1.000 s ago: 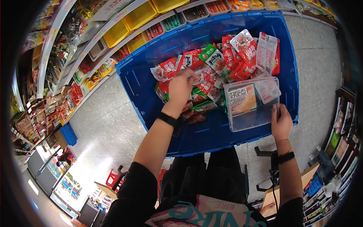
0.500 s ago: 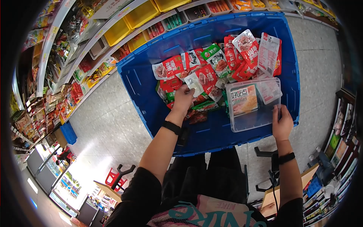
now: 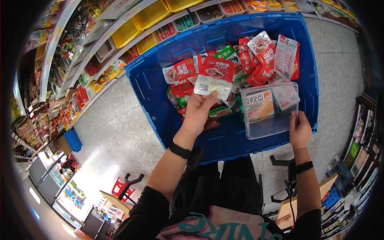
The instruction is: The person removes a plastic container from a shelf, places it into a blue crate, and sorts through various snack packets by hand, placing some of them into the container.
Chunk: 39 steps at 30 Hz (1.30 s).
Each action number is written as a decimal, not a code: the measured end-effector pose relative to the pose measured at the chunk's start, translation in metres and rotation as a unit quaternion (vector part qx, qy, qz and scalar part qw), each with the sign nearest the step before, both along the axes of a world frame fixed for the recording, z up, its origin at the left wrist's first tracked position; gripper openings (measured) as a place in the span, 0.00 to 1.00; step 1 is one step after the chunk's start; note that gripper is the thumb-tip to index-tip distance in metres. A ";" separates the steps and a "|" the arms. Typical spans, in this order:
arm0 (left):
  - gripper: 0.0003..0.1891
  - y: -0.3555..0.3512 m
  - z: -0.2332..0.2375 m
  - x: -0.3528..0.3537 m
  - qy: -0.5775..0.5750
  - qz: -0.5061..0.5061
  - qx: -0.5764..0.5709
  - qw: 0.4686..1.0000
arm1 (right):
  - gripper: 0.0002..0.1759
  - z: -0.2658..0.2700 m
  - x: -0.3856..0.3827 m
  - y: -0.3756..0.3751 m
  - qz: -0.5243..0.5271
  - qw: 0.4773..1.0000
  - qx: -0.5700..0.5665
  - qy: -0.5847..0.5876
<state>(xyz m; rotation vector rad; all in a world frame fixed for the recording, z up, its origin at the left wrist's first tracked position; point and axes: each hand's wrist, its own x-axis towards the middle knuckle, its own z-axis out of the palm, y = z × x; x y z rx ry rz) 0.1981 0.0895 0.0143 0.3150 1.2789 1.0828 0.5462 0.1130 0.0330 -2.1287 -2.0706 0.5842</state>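
My left hand (image 3: 200, 110) pinches the lower edge of a red and white snack packet (image 3: 216, 76), raised above the pile in the blue crate (image 3: 216, 146). My right hand (image 3: 299, 130) grips the right side of a clear plastic box (image 3: 260, 128) with a printed label (image 3: 260, 105) on it. Red, white and green packets lie heaped across the crate's middle and back, among them a silver and red one (image 3: 262, 50) and a pale one showing its back (image 3: 286, 56). Part of the heap is hidden behind the held packet.
Shelves with yellow bins (image 3: 148, 18) and packed snacks (image 3: 76, 96) curve along the back and left. Grey floor tiles (image 3: 108, 120) surround the crate. A red stool (image 3: 122, 189) stands at the lower left. More stocked shelves (image 3: 356, 160) line the right.
My left hand has lifted the packet from the pile, and its red front part now shows above the fingers. My right hand and the clear box have hardly moved.
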 end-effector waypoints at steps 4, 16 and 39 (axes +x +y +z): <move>0.11 0.005 0.015 0.010 -0.020 0.003 0.041 0.999 | 0.13 0.000 0.001 0.000 0.003 1.000 0.000 0.000; 0.12 0.005 0.004 0.014 0.024 0.034 0.070 0.997 | 0.13 -0.002 0.002 0.000 0.002 1.000 0.002 -0.010; 0.23 -0.007 -0.096 -0.001 0.496 -0.585 -0.079 0.637 | 0.14 0.000 0.001 0.000 -0.003 1.000 -0.004 -0.010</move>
